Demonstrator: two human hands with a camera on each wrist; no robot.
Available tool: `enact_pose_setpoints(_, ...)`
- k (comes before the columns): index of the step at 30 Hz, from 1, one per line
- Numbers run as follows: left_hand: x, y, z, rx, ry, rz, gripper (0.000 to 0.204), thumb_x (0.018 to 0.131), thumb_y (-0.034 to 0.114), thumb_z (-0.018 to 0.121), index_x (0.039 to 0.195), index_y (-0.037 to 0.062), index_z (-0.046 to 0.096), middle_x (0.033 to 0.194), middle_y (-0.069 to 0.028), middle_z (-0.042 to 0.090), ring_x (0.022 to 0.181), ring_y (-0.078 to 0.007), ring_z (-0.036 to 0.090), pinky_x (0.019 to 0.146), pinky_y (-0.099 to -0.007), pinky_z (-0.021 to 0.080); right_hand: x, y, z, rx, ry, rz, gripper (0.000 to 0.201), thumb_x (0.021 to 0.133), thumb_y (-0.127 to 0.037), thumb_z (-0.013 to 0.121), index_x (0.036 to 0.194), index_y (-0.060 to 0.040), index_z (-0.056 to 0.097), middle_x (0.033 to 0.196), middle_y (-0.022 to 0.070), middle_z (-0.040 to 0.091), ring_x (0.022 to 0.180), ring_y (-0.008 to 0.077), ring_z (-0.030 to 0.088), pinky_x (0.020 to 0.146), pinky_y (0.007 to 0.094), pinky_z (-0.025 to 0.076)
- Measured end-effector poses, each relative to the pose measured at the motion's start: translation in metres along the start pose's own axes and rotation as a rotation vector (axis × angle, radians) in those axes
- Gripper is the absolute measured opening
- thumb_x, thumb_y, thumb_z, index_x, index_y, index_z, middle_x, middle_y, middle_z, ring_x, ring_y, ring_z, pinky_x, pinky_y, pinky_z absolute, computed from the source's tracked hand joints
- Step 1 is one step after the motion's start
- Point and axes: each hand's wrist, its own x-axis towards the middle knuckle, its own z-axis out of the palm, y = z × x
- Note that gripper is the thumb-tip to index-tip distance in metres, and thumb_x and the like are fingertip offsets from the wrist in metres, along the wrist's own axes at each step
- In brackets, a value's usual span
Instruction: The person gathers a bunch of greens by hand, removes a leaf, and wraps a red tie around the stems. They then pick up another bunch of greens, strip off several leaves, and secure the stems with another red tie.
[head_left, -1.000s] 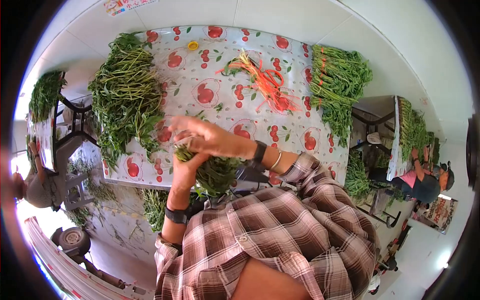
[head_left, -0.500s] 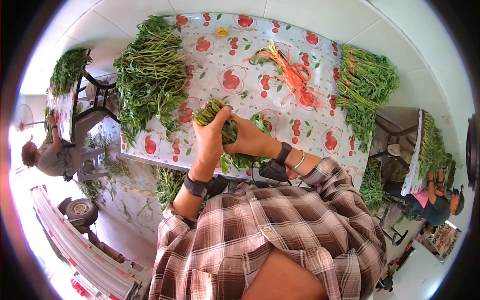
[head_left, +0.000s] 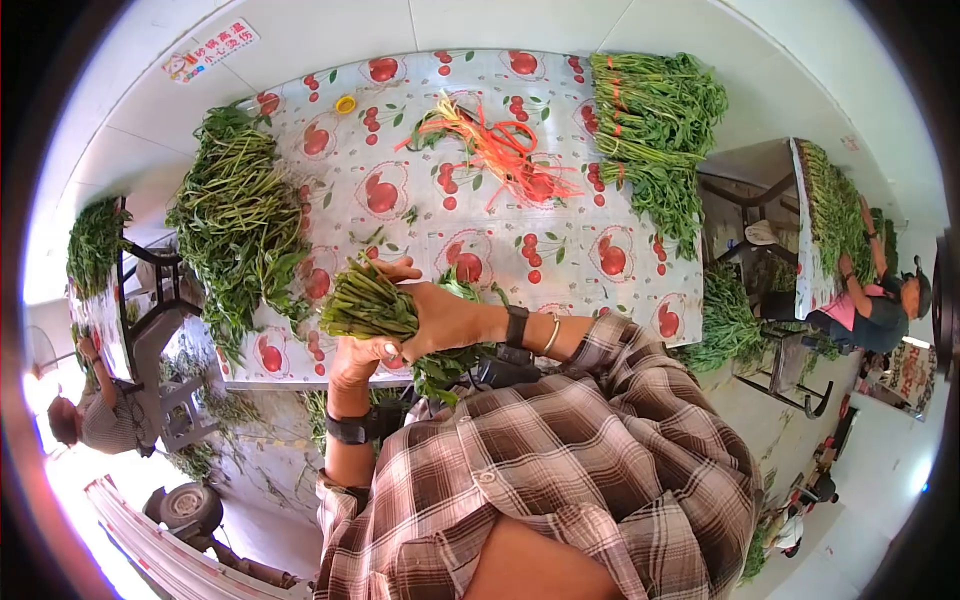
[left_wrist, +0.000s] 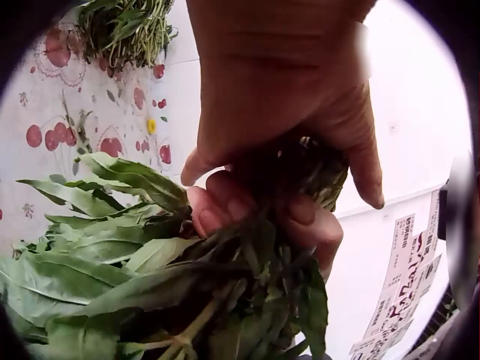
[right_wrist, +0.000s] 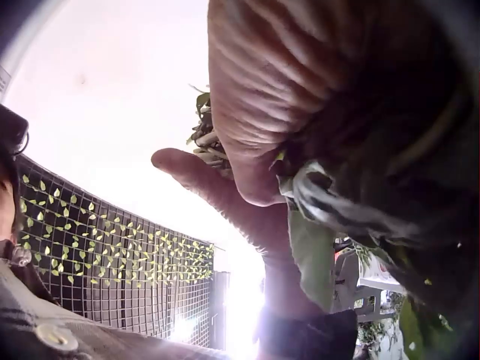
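Observation:
A bundle of leafy greens (head_left: 368, 303) is held over the near table edge, its cut stem ends towards the left in the head view. My right hand (head_left: 445, 315) grips it round the middle, with leaves hanging below the wrist. My left hand (head_left: 355, 360) is at the stem end, holding it from the near side; the bundle hides most of its fingers in the head view. In the left wrist view, the left hand (left_wrist: 281, 82) arches over the stems, close to the right hand's fingertips (left_wrist: 311, 221). Broad leaves (left_wrist: 97, 277) spread below.
A loose heap of greens (head_left: 235, 195) lies on the table's left. Tied bunches (head_left: 660, 110) stand stacked at the right. Orange-red ties (head_left: 510, 160) and a yellow ring (head_left: 346, 104) lie between them. Two people work at side tables, left (head_left: 115, 410) and right (head_left: 880, 315).
The hands shifted their hold on the bundle; its stem ends now point left and show openly. The right hand, loosely over it a second ago, now grips its middle. The head view has swung too.

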Motion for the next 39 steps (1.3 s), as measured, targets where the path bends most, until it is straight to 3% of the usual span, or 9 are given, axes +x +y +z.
enact_pose_setpoints(8,0.008,-0.001,0.019,-0.145,0.01,0.071,0.104,0.046,0.044,0.089,0.13,0.0032,0.042,0.128,-0.0163,0.049,0.124,-0.0311,0.041,0.106,-0.044,0.029,-0.012,-0.005,-0.006,0.039,0.005,0.039,0.05,0.06,-0.008,0.07,0.107,0.0007,0.056,0.092,0.0088,0.062,0.084,0.0172,0.058,0.077,0.0314,0.048)
enact_pose_setpoints(10,0.006,0.002,0.015,-0.037,0.02,-0.138,0.092,0.047,0.042,0.088,0.121,0.0019,0.051,0.127,-0.0166,0.05,0.123,-0.0309,0.042,0.104,-0.045,0.03,-0.012,-0.007,-0.011,0.028,-0.009,0.031,0.051,0.062,-0.012,0.07,0.109,0.0002,0.055,0.097,0.0093,0.061,0.088,0.0179,0.058,0.079,0.0312,0.048)
enact_pose_setpoints(15,0.01,0.001,0.025,0.084,0.087,-0.049,0.038,0.063,0.026,0.075,0.086,0.0044,0.054,0.083,-0.0071,0.058,0.102,-0.0257,0.052,0.107,-0.0473,0.024,-0.018,-0.014,-0.012,0.196,0.035,0.165,0.058,0.065,-0.018,0.07,0.116,-0.0005,0.05,0.102,0.01,0.059,0.095,0.0207,0.057,0.086,0.032,0.046)
enact_pose_setpoints(20,0.011,-0.003,0.026,0.068,0.131,-0.037,0.025,0.066,0.017,0.067,0.082,0.0061,0.051,0.079,-0.006,0.057,0.094,-0.0246,0.055,0.11,-0.0468,0.015,-0.01,-0.01,-0.038,-0.223,-0.127,-0.032,0.053,0.07,-0.024,0.073,0.115,-0.0013,0.054,0.102,0.0053,0.06,0.092,0.0166,0.058,0.079,0.0301,0.048)
enact_pose_setpoints(23,0.01,-0.001,0.022,-0.155,0.253,0.024,0.025,0.066,0.013,0.065,0.083,0.007,0.047,0.077,-0.0058,0.054,0.088,-0.0229,0.055,0.104,-0.048,0.029,-0.011,0.006,-0.088,-0.168,-0.099,-0.04,0.046,0.078,-0.027,0.069,0.114,-0.0027,0.058,0.104,0.0055,0.063,0.087,0.0145,0.06,0.076,0.0274,0.049)
enact_pose_setpoints(27,0.003,0.01,-0.011,-0.292,0.354,0.101,0.025,0.067,0.01,0.062,0.084,0.0087,0.044,0.074,-0.0038,0.047,0.076,-0.0199,0.052,0.092,-0.0432,0.04,-0.042,0.037,-0.202,-0.511,0.616,0.275,0.021,0.082,-0.02,0.063,0.098,-0.0075,0.068,0.08,0.0093,0.068,0.073,0.0167,0.064,0.065,0.03,0.049)
enact_pose_setpoints(29,-0.005,0.011,-0.022,-0.334,0.376,0.061,0.026,0.068,0.009,0.061,0.085,0.0091,0.043,0.073,-0.0029,0.044,0.072,-0.0177,0.05,0.089,-0.0399,0.042,-0.064,0.07,-0.251,-0.814,0.787,0.086,0.019,0.076,-0.015,0.062,0.093,-0.0064,0.068,0.085,0.0144,0.066,0.078,0.0263,0.064,0.068,0.0354,0.049)
enact_pose_setpoints(33,-0.011,0.009,-0.021,-0.318,0.399,0.019,0.025,0.068,0.009,0.061,0.085,0.0085,0.043,0.073,-0.003,0.044,0.07,-0.0169,0.048,0.087,-0.0367,0.042,-0.079,0.091,-0.275,-1.12,0.796,0.408,0.013,0.072,-0.01,0.059,0.082,-0.0045,0.064,0.089,0.0167,0.058,0.083,0.0349,0.058,0.073,0.0417,0.047)
enact_pose_setpoints(39,-0.01,0.005,-0.018,-0.343,0.433,0.002,0.025,0.067,0.008,0.061,0.083,0.0085,0.043,0.072,-0.0027,0.044,0.07,-0.0168,0.048,0.083,-0.0361,0.043,-0.08,0.102,-0.279,-1.068,0.835,0.285,0.008,0.076,-0.007,0.057,0.082,-0.0031,0.06,0.078,0.0136,0.061,0.074,0.0282,0.06,0.068,0.037,0.049)
